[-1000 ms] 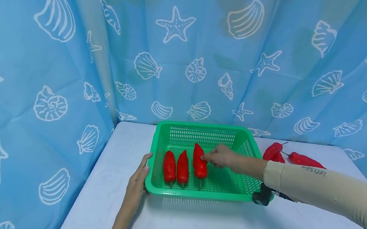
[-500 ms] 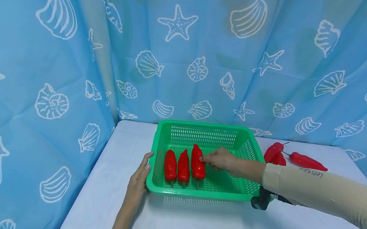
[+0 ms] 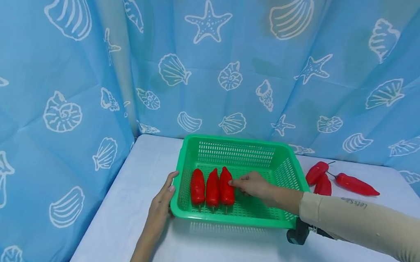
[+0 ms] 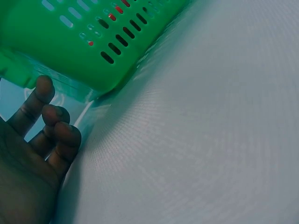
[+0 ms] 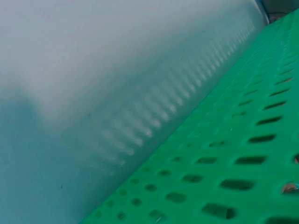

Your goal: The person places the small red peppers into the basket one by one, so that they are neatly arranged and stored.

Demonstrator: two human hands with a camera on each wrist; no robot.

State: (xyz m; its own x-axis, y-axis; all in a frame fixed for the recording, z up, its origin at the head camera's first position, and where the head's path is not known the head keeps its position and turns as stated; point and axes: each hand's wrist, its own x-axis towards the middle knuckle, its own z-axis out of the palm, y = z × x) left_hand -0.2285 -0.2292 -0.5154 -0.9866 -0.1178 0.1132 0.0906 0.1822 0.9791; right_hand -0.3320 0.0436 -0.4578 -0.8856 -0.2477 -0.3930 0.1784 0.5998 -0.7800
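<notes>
Three red chili peppers lie side by side in the green basket [image 3: 238, 220], stems toward the near side: the left pepper [image 3: 197, 187], the middle pepper [image 3: 212, 188] and the right pepper [image 3: 226, 188]. My right hand [image 3: 255, 186] reaches over the basket's right side, fingertips touching the right pepper's upper right side; no finger shows on its left side. At the basket's left wall, my left hand [image 3: 161, 203] has fingers at the rim. The left wrist view shows that hand [image 4: 35, 154] with loosely bent fingers beside the basket's corner [image 4: 93, 70]. The right wrist view shows only basket wall [image 5: 224, 168] and tablecloth.
More red peppers lie on the white table [image 3: 229, 260] right of the basket: a long pepper [image 3: 357, 185], an upper pepper [image 3: 317, 172] and a lower pepper [image 3: 323, 185]. A blue seashell-print curtain [image 3: 207, 65] hangs behind and on the left.
My right hand has moved left with the right pepper, which now lies against the middle pepper. The left hand stays at the rim. The head view has shifted slightly.
</notes>
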